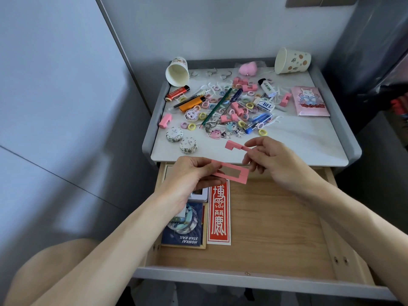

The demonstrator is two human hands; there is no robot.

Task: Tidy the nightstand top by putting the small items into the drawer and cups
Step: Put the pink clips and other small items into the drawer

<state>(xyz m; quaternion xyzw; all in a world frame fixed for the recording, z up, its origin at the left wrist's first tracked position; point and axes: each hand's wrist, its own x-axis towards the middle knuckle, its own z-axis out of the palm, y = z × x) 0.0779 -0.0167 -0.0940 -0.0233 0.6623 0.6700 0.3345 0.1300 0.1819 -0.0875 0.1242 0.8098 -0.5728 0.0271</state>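
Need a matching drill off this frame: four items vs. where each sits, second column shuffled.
1 red strip
2 pink packet
3 round tins
4 pink frame

A held in the left hand
B nightstand top, right side
C in the open drawer
D nightstand top, front left

Pairs: 1-C, 2-B, 3-D, 4-A

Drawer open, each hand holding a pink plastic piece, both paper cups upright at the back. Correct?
No. Head view: the left white paper cup and the dotted paper cup lie on their sides. Wooden drawer open; left hand holds a pink plastic frame, right hand a pink plastic bar.
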